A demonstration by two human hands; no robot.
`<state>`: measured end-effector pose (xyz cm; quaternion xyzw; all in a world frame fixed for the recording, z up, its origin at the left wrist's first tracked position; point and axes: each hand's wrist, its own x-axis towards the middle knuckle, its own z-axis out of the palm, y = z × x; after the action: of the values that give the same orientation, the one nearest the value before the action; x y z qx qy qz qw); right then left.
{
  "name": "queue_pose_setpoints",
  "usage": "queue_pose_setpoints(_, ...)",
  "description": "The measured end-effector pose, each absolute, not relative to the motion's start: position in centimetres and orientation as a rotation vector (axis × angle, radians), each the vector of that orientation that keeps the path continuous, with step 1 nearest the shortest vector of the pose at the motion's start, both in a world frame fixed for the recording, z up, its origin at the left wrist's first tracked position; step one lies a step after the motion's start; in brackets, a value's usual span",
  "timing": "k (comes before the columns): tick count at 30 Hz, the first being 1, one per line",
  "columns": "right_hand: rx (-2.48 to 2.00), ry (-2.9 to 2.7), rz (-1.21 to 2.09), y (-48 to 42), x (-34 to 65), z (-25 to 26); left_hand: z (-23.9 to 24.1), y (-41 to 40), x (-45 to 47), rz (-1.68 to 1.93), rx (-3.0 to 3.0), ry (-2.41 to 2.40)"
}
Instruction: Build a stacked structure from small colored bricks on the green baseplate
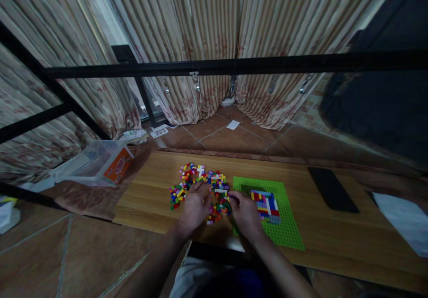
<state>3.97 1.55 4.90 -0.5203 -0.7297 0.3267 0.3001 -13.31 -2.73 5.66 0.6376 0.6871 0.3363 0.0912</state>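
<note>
A: Hands?
B: Left hand [195,206] is resting over loose bricks [219,182] — grip hidden. Right hand [245,211] is sitting narrow at their edge; can't tell whether it's gripping.
A: Why that layout?
B: Green baseplate [290,229], bearing the brick build [274,206], is lying alongside — probably keeping both within reach.
A: Room?
B: Wooden table [143,200] is supporting this; curtains [207,26] are hanging beyond, over tiled floor [214,130].

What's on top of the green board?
A build of colourful bricks sits on the green board. The right hand hides part of the board; what's under the hand or build can't be seen.
</note>
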Motion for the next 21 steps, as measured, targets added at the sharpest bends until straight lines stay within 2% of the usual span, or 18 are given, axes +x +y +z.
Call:
queue_pose_setpoints(8, -1.373, -2.11, 0.769, 2.2, 3.6, 4.8, 6.5, 1.1, -10.7, 0.442, 2.16, 1.917)
queue_pose_setpoints(17, -1.358, -2.035, 0.844, 1.8, 3.9, 4.8, 6.1, 0.7, -11.4, 0.625, 1.872, 2.048)
queue_pose_setpoints(21, -1.331, -1.919, 0.954, 1.5, 3.2, 5.3, 6.7, -0.2, -11.9, 0.891, 1.586, 1.97)
